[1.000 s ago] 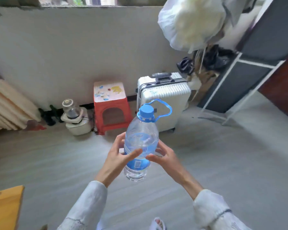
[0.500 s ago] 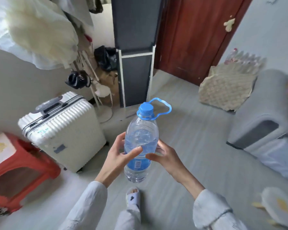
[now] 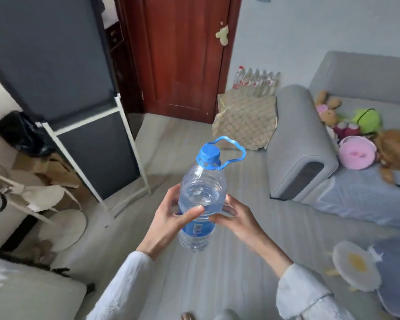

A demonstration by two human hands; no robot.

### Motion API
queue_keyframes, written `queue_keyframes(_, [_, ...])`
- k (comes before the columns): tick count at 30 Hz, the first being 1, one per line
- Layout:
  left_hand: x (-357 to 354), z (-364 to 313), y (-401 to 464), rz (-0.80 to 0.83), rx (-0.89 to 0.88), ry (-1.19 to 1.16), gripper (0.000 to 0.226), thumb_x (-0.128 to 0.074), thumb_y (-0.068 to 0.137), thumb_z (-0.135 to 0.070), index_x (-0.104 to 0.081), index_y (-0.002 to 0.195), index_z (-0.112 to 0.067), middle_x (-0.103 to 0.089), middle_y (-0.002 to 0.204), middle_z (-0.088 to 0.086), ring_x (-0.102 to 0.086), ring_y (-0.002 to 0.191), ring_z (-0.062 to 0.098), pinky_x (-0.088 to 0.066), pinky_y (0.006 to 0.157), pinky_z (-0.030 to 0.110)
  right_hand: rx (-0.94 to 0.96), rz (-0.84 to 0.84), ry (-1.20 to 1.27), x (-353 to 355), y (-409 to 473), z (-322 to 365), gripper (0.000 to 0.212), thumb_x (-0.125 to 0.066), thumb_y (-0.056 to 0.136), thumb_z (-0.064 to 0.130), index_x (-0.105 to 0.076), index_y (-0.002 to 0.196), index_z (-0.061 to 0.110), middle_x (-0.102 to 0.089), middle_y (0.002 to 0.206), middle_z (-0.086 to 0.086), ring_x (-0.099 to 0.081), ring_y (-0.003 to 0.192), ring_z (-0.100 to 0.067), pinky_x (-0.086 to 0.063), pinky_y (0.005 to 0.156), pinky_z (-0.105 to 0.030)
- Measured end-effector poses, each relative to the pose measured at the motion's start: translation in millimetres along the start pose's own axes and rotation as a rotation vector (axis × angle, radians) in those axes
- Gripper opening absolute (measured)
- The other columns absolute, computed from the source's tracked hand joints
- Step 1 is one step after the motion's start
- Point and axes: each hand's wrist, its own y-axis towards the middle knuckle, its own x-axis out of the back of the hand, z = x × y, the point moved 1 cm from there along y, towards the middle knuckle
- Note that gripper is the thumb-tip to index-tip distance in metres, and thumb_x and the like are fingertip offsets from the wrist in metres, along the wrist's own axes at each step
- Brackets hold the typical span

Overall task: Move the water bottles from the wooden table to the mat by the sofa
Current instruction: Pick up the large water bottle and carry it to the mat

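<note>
- Carrying step: the water bottle [image 3: 201,199] is held upright in mid-air, left of the grey sofa [image 3: 310,144].
- Left hand [image 3: 169,220] and right hand [image 3: 237,218] each have a grip curled around its middle.
- Next, probably: lower it onto the mat beside the sofa.
- Blue label [image 3: 198,227]: barcode only, no legible writing.

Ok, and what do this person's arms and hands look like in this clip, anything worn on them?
Both arms are in long, loose sleeves of pale whitish fabric, ending at the wrist: left sleeve, right sleeve, which shows a darker seam line. The left hand and right hand are bare: no gloves, rings or watch visible.
</note>
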Motion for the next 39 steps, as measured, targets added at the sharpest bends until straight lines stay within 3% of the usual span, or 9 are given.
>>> queue_keyframes(5, [-14.1, -5.0, 101.6, 0.091, 0.019, -0.013, 0.062, -0.071, 0.062, -0.036, -0.049, 0.119, -0.024, -0.063, 0.107, -0.015, -0.059, 0.091, -0.01, -0.046, 0.072, 0.006, -0.03, -0.085, 0.064, 48.2, 77.4, -8.1, 0.048, -0.073, 0.072, 0.009, -0.058, 0.107, 0.038, -0.069, 0.104, 0.019, -0.062, 0.101, 0.001, -0.049, 0.078, -0.014])
queue_keyframes(18, [-71.9, -19.1, 404.8, 0.125, 0.066, 0.007, 0.065, -0.07, 0.061, -0.034, -0.048, 0.121, -0.021, -0.065, 0.107, 0.001, -0.062, 0.089, -0.003, -0.051, 0.077, 0.014, -0.063, -0.092, 0.109, 216.8, 331.5, -0.2, 0.048, -0.07, 0.072, 0.001, -0.056, 0.107, 0.03, -0.07, 0.097, 0.021, -0.062, 0.097, 0.004, -0.048, 0.075, -0.011])
queue_keyframes(22, [-89.0, -31.0, 487.0, 0.142, 0.057, 0.01, 0.064, -0.077, 0.065, -0.034, -0.048, 0.121, -0.023, -0.064, 0.106, -0.001, -0.061, 0.089, -0.007, -0.049, 0.072, 0.009, -0.069, -0.111, 0.136, 264.5, 395.5, 10.2, 0.052, -0.072, 0.072, 0.003, -0.054, 0.114, 0.029, -0.069, 0.103, 0.019, -0.06, 0.103, 0.002, -0.049, 0.076, -0.012])
queue_keyframes(28, [-113.7, -26.2, 605.2, 0.186, 0.066, 0.027, 0.063, -0.074, 0.062, -0.036, -0.049, 0.119, -0.028, -0.065, 0.108, -0.001, -0.06, 0.096, -0.002, -0.051, 0.076, 0.015, -0.073, -0.163, 0.136, 328.7, 485.8, 7.4, 0.05, -0.072, 0.071, 0.002, -0.057, 0.111, 0.028, -0.064, 0.112, 0.014, -0.061, 0.103, 0.0, -0.049, 0.078, -0.014])
queue_keyframes(31, [-125.1, -20.3, 675.0, 0.219, 0.074, 0.019, 0.066, -0.076, 0.059, -0.042, -0.05, 0.118, -0.029, -0.066, 0.108, 0.0, -0.06, 0.098, -0.001, -0.053, 0.076, 0.018, -0.08, -0.201, 0.125, 363.1, 541.6, 3.6, 0.05, -0.073, 0.071, 0.004, -0.056, 0.113, 0.026, -0.064, 0.111, 0.015, -0.062, 0.1, 0.0, -0.049, 0.077, -0.014])
queue_keyframes(36, [-145.6, -16.3, 801.9, 0.277, 0.093, -0.006, 0.056, -0.075, 0.062, -0.037, -0.052, 0.113, -0.036, -0.067, 0.105, -0.001, -0.061, 0.095, -0.003, -0.049, 0.072, 0.01, -0.11, -0.239, 0.104, 425.5, 643.6, 5.9, 0.047, -0.074, 0.07, 0.009, -0.058, 0.108, 0.032, -0.066, 0.108, 0.018, -0.062, 0.101, -0.002, -0.05, 0.079, -0.015])
queue_keyframes(39, [-160.6, -23.8, 875.8, 0.331, 0.098, 0.021, 0.064, -0.08, 0.061, -0.038, -0.051, 0.117, -0.03, -0.066, 0.107, -0.001, -0.06, 0.098, -0.002, -0.049, 0.076, 0.011, -0.1, -0.276, 0.092, 464.8, 696.1, 11.4, 0.047, -0.074, 0.07, 0.008, -0.059, 0.108, 0.031, -0.067, 0.105, 0.018, -0.061, 0.101, -0.002, -0.048, 0.079, -0.013])
